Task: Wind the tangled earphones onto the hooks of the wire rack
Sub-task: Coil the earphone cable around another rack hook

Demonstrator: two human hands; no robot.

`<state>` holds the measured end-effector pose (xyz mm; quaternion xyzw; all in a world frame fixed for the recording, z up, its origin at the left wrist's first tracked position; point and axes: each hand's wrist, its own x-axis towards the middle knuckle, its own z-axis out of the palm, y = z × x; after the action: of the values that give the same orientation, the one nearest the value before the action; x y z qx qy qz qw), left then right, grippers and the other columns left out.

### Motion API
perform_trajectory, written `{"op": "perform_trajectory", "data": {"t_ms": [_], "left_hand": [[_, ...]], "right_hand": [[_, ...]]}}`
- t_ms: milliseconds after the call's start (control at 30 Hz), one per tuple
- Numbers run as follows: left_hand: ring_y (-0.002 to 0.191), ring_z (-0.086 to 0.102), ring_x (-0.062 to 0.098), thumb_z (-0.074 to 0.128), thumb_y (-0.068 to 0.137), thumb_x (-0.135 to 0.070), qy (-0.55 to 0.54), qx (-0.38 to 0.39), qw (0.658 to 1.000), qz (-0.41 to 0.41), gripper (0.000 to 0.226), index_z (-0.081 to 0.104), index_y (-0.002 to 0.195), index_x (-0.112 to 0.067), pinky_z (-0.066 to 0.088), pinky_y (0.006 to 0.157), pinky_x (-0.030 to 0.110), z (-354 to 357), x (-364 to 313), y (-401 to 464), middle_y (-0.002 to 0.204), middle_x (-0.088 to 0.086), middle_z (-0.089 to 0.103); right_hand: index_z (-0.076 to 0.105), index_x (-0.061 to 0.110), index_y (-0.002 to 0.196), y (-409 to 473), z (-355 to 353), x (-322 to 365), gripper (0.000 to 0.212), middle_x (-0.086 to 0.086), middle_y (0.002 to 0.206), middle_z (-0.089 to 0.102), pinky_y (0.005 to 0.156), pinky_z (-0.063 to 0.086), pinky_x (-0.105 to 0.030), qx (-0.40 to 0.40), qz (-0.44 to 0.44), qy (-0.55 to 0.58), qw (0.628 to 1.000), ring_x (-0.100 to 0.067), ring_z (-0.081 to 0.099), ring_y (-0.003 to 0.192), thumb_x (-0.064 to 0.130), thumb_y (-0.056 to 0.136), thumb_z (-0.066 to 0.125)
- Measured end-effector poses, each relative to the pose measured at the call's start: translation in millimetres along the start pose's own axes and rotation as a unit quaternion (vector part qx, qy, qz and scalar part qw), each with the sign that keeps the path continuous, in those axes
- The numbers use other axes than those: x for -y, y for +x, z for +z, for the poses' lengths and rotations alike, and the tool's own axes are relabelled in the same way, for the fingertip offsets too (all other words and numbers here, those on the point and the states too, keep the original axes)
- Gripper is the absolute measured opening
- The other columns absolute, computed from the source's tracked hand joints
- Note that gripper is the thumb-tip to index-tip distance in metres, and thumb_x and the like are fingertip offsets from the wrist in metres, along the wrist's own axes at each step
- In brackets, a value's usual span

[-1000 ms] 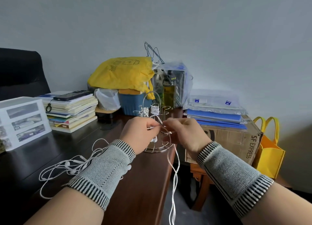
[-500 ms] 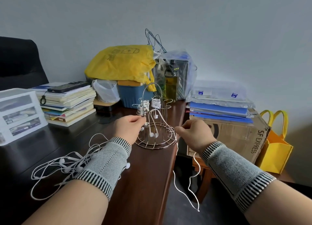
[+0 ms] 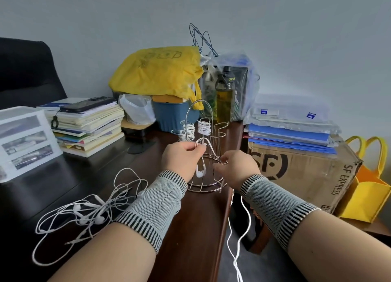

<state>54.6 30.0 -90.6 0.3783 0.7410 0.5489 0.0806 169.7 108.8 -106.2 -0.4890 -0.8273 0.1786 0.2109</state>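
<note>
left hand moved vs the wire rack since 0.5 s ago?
Yes. The left hand has shifted right, from the silver wire rack's left edge to in front of it.

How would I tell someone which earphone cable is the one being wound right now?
Find the wire rack at the brown desk's right edge. The earphone cable stretches between the left hand and right hand before it. Unlike the tangled pile, it dangles off the desk.

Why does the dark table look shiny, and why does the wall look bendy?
Head view: soft daylight glares off the glossy table, mirroring the plastic drawers; the wide-angle lens curves the edges, stretching the forearms; the left hand and wire rack stay fairly sharp.
</note>
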Motion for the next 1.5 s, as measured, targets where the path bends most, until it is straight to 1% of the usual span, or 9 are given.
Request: {"op": "perform_trajectory", "data": {"t_ms": [133, 233, 467, 633, 767, 933, 1167, 1333, 1500], "left_hand": [[0.063, 0.059, 0.004, 0.07, 0.083, -0.03, 0.006, 0.008, 1.0, -0.009, 0.01, 0.076, 0.081, -0.022, 0.049, 0.06, 0.02, 0.3, 5.7, 2.0, 0.071, -0.009, 0.07], [0.064, 0.059, 0.006, 0.069, 0.084, -0.03, -0.002, 0.022, 1.0, -0.013, 0.014, 0.076, 0.089, -0.019, 0.048, 0.059, 0.023, -4.3, 14.3, 6.8, 0.076, -0.009, 0.07], [0.061, 0.069, 0.013, 0.062, 0.09, -0.015, -0.064, 0.097, 0.993, -0.032, 0.02, 0.072, 0.072, -0.013, 0.055, 0.056, 0.029, -15.2, 21.0, 6.4, 0.066, -0.002, 0.071], [0.069, 0.066, 0.028, 0.062, 0.091, -0.01, -0.233, 0.145, 0.953, -0.127, 0.016, 0.073, 0.079, -0.006, 0.055, 0.063, 0.032, -15.1, 4.0, 4.3, 0.073, 0.011, 0.071], [0.078, 0.07, 0.033, 0.045, 0.099, -0.02, -0.327, 0.216, 0.893, -0.223, 0.035, 0.069, 0.093, 0.005, 0.048, 0.095, 0.045, -18.5, -7.1, 0.9, 0.086, 0.021, 0.073], [0.076, 0.072, 0.03, 0.029, 0.097, -0.026, -0.377, 0.273, 0.851, -0.243, 0.05, 0.063, 0.106, 0.009, 0.056, 0.059, 0.031, -24.9, -10.7, -2.2, 0.087, 0.023, 0.072], [0.074, 0.072, 0.024, 0.032, 0.096, -0.024, -0.39, 0.292, 0.84, -0.239, 0.046, 0.063, 0.114, 0.004, 0.052, 0.074, 0.037, -24.6, -10.4, -3.6, 0.085, 0.017, 0.072], [0.042, 0.05, 0.006, 0.037, 0.094, -0.015, -0.375, 0.308, 0.84, -0.242, 0.032, 0.063, 0.112, -0.005, 0.048, 0.092, 0.041, -21.1, -7.8, -3.0, 0.069, 0.005, 0.066], [0.063, 0.064, 0.01, 0.042, 0.09, 0.012, -0.322, 0.247, 0.898, -0.168, 0.03, 0.066, 0.098, -0.005, 0.054, 0.076, 0.038, -15.3, -2.8, -4.0, 0.081, 0.006, 0.065]], "right_hand": [[0.071, 0.017, 0.085, 5.9, 6.2, -8.2, 0.025, 0.003, 0.07, 0.065, 0.061, 0.051, -0.026, -0.043, -0.017, -0.004, 0.999, -0.015, 0.061, 0.067, 0.033, 0.092, 0.052], [0.067, 0.016, 0.073, 2.2, 1.6, -12.6, 0.03, 0.001, 0.071, 0.062, 0.06, 0.04, -0.023, -0.104, -0.054, 0.054, 0.992, -0.014, 0.056, 0.067, 0.034, 0.093, 0.053], [0.053, 0.009, 0.071, -23.8, -10.1, 6.8, 0.03, -0.005, 0.058, 0.057, 0.058, 0.05, -0.04, -0.121, -0.099, 0.393, 0.906, -0.025, 0.054, 0.054, 0.028, 0.094, 0.054], [0.06, 0.016, 0.084, -54.0, 4.6, 34.8, 0.023, 0.007, 0.063, 0.059, 0.06, 0.047, -0.033, -0.101, -0.209, 0.345, 0.91, -0.011, 0.054, 0.058, 0.029, 0.096, 0.045], [0.065, 0.016, 0.092, -69.7, 27.8, 30.4, 0.021, 0.002, 0.071, 0.064, 0.065, 0.048, -0.033, -0.13, -0.286, 0.202, 0.928, -0.015, 0.057, 0.064, 0.021, 0.091, 0.045], [0.061, 0.017, 0.082, -69.3, 45.9, 13.6, 0.028, 0.002, 0.06, 0.058, 0.053, 0.046, -0.032, -0.14, -0.268, 0.123, 0.945, -0.017, 0.053, 0.052, 0.027, 0.093, 0.038], [0.07, 0.015, 0.09, -65.9, 43.1, 0.3, 0.032, -0.002, 0.065, 0.065, 0.056, 0.048, -0.033, -0.122, -0.241, 0.103, 0.957, -0.023, 0.059, 0.058, 0.031, 0.093, 0.042], [0.072, 0.018, 0.08, -52.1, 36.8, -9.2, 0.02, 0.008, 0.066, 0.064, 0.067, 0.048, -0.024, -0.078, -0.116, 0.175, 0.975, -0.012, 0.061, 0.066, 0.026, 0.093, 0.059], [0.065, 0.024, 0.072, -44.7, 22.6, -8.7, 0.02, 0.012, 0.056, 0.057, 0.057, 0.041, -0.018, -0.119, -0.083, 0.244, 0.959, 0.0, 0.052, 0.054, 0.025, 0.091, 0.061]]}}
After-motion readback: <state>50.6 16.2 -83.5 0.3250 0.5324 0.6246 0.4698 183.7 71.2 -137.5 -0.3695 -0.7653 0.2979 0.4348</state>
